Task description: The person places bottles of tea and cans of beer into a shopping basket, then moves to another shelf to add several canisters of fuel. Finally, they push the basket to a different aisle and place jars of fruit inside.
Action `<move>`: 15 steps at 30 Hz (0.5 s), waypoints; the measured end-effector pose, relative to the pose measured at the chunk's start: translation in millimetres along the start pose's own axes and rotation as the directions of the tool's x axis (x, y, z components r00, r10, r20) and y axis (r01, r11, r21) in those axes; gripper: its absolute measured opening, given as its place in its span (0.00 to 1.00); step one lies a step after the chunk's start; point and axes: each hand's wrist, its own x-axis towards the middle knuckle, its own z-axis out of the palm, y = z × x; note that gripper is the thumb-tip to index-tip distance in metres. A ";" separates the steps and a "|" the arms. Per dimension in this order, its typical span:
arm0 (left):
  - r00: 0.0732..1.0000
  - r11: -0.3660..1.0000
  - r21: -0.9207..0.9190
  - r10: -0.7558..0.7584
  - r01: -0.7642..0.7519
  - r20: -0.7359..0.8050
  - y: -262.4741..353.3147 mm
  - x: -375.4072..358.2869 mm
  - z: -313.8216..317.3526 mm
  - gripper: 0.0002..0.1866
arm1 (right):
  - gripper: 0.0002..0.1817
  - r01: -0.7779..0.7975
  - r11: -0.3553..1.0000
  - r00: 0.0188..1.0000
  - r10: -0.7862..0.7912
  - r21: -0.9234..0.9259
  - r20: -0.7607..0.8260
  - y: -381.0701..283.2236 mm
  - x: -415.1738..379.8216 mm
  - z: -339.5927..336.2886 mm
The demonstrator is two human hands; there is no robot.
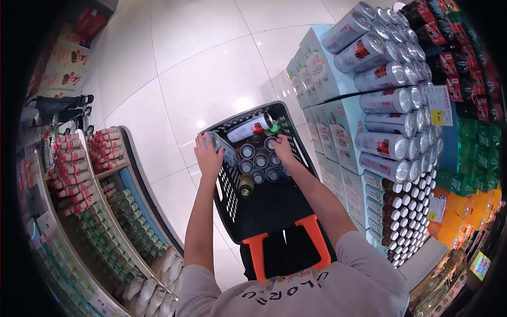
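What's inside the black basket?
A white can, something green, a cluster of round-topped containers, a brownish bottle, and a clear container by the left hand. Whatever is under the cluster is covered.

A shop: shelves (112,170) packed with bottles (127,211), tall stacks of cans (383,145), yellow-marked price tags (442,108), and a black shopping basket (253,219) holding drinks (260,160).
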 end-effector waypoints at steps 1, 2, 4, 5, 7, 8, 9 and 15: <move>0.999 0.997 0.074 -0.015 0.013 0.030 -7.5 7.5 16.7 0.35 | 0.34 0.001 1.000 0.999 0.000 0.010 -0.034 18.5 27.9 23.0; 0.998 0.989 0.146 -0.029 0.020 0.059 -11.9 11.8 30.1 0.37 | 0.36 0.001 1.000 0.997 0.000 0.019 -0.072 29.5 45.3 37.5; 0.989 0.989 0.130 -0.085 0.069 0.122 -18.9 4.3 48.0 0.37 | 0.40 -0.038 0.995 0.995 0.029 -0.096 -0.092 24.8 59.8 48.1; 0.983 0.988 0.119 -0.116 0.099 0.144 -20.7 -0.4 58.8 0.38 | 0.42 -0.048 0.986 0.994 0.033 -0.158 -0.102 19.8 68.8 50.2; 0.986 0.987 0.133 -0.105 0.088 0.130 -17.7 -0.9 58.0 0.37 | 0.44 -0.034 0.959 0.997 0.015 -0.281 -0.070 18.2 79.2 55.1; 0.986 0.992 0.114 -0.076 0.059 0.149 -14.2 1.8 53.9 0.36 | 0.43 -0.024 0.936 0.998 0.001 -0.350 -0.068 23.6 88.6 58.0; 0.983 0.994 0.100 -0.057 0.040 0.172 -12.7 -0.3 49.0 0.36 | 0.42 -0.014 0.907 0.998 -0.010 -0.420 -0.055 26.3 91.3 63.7; 0.986 0.992 0.067 0.095 -0.105 0.133 12.4 5.4 60.9 0.31 | 0.35 -0.138 0.977 0.973 0.103 -0.165 -0.205 34.8 112.6 77.0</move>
